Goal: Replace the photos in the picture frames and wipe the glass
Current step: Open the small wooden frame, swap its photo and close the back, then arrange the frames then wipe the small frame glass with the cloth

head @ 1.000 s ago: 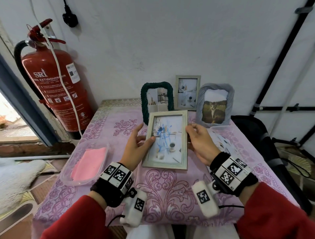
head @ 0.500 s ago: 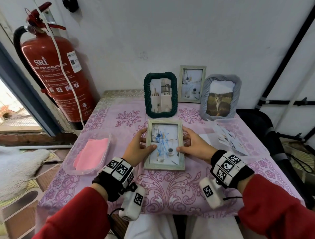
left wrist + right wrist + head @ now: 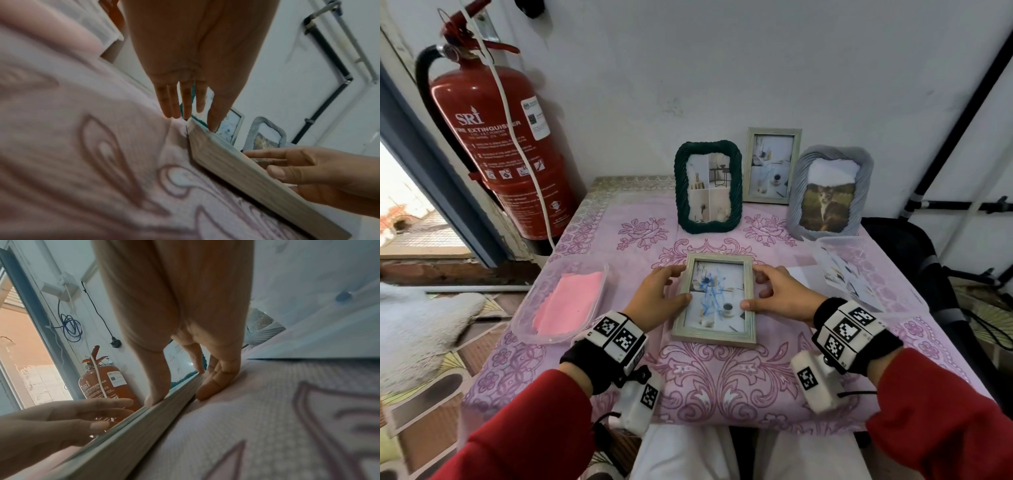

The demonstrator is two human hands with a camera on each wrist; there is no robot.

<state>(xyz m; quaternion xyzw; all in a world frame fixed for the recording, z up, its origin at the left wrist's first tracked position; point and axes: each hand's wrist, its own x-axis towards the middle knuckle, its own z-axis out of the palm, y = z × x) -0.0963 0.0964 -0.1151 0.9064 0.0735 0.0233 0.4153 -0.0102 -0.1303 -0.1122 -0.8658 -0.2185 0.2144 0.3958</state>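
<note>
- Pale wooden picture frame point(image 3: 715, 301) flat at picture centre on the pink-clothed bench point(image 3: 722, 383), glass side up.
- Left hand point(image 3: 654, 301) at its left edge, fingers straight, thumb on the rim.
- Right hand point(image 3: 780, 296) at the right edge, fingers relaxed, thumb on the rim.
- Pink cloth point(image 3: 568, 303) in a clear tray point(image 3: 517, 322), lower left.

Left hand point(image 3: 654, 298): fingers nearly straight, thumb extended inward, wrist band with markers, red sleeve on forearm. Right hand point(image 3: 780, 296): fingers slightly bent and spread, thumb extended inward, marked wrist band, red sleeve. Both forearms reach forward from the near table edge, hands facing each other.
</note>
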